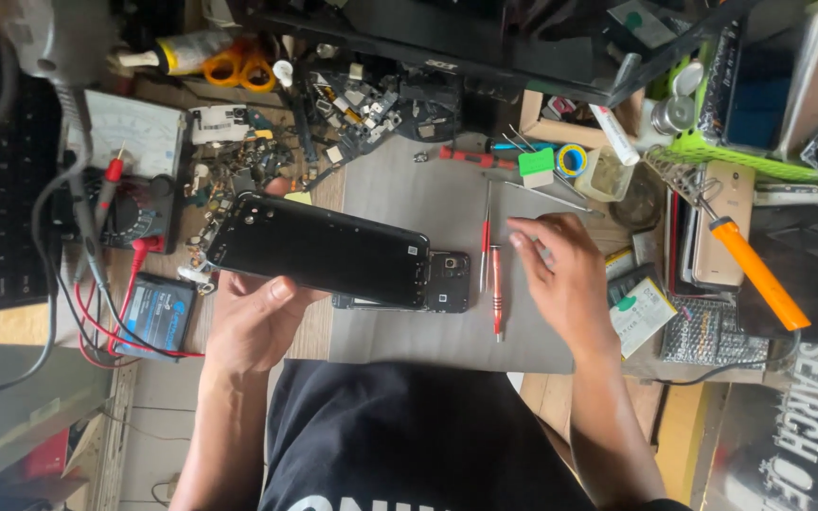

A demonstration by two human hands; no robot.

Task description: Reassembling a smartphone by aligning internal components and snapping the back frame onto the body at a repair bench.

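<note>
My left hand (256, 317) holds a black phone back cover (319, 248) by its lower edge, tilted above the grey mat (409, 331). Under the cover's right end lies a dark phone body (447, 282) with a camera hole showing. My right hand (560, 274) rests palm down on the mat, fingers spread, holding nothing. Just left of it lie two red-handled screwdrivers (496, 284), side by side.
A multimeter (134, 166) with red leads and a blue battery (156, 317) sit at the left. Loose phone parts (352, 104) pile at the back. An orange-handled soldering iron (755, 270), more phones, tweezers and a green basket (731, 104) crowd the right.
</note>
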